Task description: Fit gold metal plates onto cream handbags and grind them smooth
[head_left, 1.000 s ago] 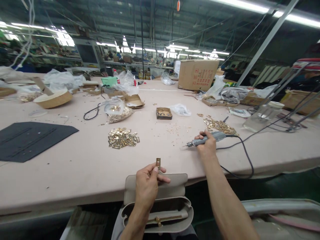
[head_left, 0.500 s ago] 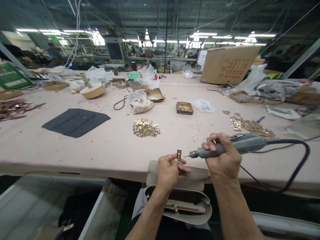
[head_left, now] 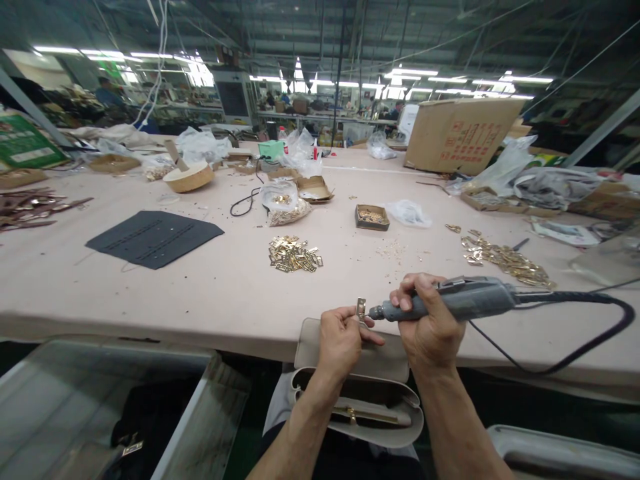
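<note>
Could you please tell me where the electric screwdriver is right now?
In the head view, the screwdriver is right of centre, held in the right hand and pointing towards the gold plate in the left hand.

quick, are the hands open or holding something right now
Left hand: closed, pinching a small gold metal plate.
Right hand: closed, gripping a grey corded power tool.
</note>
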`<act>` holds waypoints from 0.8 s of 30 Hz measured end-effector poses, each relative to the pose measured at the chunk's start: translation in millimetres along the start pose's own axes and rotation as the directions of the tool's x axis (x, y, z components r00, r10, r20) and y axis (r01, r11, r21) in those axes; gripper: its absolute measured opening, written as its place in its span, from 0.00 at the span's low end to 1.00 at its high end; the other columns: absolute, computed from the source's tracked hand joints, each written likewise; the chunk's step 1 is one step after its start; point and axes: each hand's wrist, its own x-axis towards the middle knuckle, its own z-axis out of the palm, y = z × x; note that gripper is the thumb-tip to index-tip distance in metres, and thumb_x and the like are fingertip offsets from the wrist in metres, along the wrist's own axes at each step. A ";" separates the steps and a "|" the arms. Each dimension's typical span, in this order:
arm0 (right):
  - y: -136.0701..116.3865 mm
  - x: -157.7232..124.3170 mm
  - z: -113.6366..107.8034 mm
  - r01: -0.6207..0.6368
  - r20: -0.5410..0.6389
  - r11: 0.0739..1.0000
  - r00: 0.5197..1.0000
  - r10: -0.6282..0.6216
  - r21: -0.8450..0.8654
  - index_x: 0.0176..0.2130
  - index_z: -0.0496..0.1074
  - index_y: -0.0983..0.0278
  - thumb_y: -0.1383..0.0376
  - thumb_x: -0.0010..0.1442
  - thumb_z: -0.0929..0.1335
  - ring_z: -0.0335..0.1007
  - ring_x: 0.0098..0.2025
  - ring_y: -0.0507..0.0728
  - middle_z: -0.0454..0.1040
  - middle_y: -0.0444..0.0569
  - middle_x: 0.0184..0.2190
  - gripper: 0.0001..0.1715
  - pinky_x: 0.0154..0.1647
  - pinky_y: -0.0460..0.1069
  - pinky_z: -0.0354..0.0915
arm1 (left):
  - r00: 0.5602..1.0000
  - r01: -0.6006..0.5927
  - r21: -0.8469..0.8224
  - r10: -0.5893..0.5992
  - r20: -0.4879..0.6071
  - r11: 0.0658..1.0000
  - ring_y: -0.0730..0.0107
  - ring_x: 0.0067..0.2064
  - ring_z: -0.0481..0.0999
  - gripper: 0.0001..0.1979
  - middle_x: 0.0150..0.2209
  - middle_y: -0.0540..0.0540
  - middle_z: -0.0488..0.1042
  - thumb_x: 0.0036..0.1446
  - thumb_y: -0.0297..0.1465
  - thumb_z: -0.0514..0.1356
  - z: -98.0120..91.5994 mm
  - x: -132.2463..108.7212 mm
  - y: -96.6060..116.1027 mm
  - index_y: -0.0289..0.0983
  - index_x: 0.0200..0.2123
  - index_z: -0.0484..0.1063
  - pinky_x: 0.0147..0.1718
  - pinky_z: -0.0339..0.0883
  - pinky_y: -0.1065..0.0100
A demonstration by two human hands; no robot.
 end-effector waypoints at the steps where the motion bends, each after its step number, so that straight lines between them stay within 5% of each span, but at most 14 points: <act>1: 0.1 -1.9 1.6 0.021 0.029 1.000 0.999 -0.021 -0.015 0.30 0.72 0.64 0.65 0.60 0.74 0.62 0.21 0.48 0.72 0.45 0.30 0.09 0.25 0.48 0.64 | 1.000 0.007 -0.003 -0.007 0.000 1.000 0.60 0.26 0.83 0.13 0.26 0.38 0.82 0.58 0.30 0.55 0.3 -0.3 1.1 0.30 0.37 0.77 0.29 0.72 0.69; 5: 0.7 -6.0 4.6 0.083 0.240 0.993 0.969 -0.060 -0.086 0.30 0.72 0.63 0.68 0.61 0.74 0.63 0.21 0.49 0.72 0.44 0.28 0.09 0.24 0.48 0.63 | 1.000 0.020 -0.018 -0.019 0.006 1.000 0.60 0.25 0.82 0.12 0.22 0.39 0.80 0.57 0.30 0.55 1.0 -1.4 5.3 0.31 0.33 0.77 0.27 0.70 0.69; 11: 0.3 5.3 5.6 0.065 0.520 0.974 0.852 0.059 -0.218 0.26 0.71 0.62 0.66 0.61 0.75 0.67 0.24 0.52 0.69 0.43 0.21 0.14 0.24 0.48 0.63 | 0.998 -0.067 0.009 0.067 0.022 0.998 0.61 0.23 0.81 0.11 0.20 0.43 0.79 0.56 0.28 0.52 0.4 -3.6 6.9 0.34 0.29 0.75 0.26 0.69 0.70; 24: -1.5 4.7 11.5 0.093 0.552 0.962 0.831 0.067 -0.257 0.25 0.70 0.63 0.65 0.58 0.76 0.66 0.24 0.52 0.70 0.44 0.22 0.16 0.24 0.48 0.63 | 0.987 -0.157 -0.042 0.158 0.009 0.987 0.64 0.27 0.82 0.11 0.30 0.43 0.82 0.56 0.27 0.54 1.1 -5.7 3.7 0.35 0.29 0.77 0.28 0.72 0.69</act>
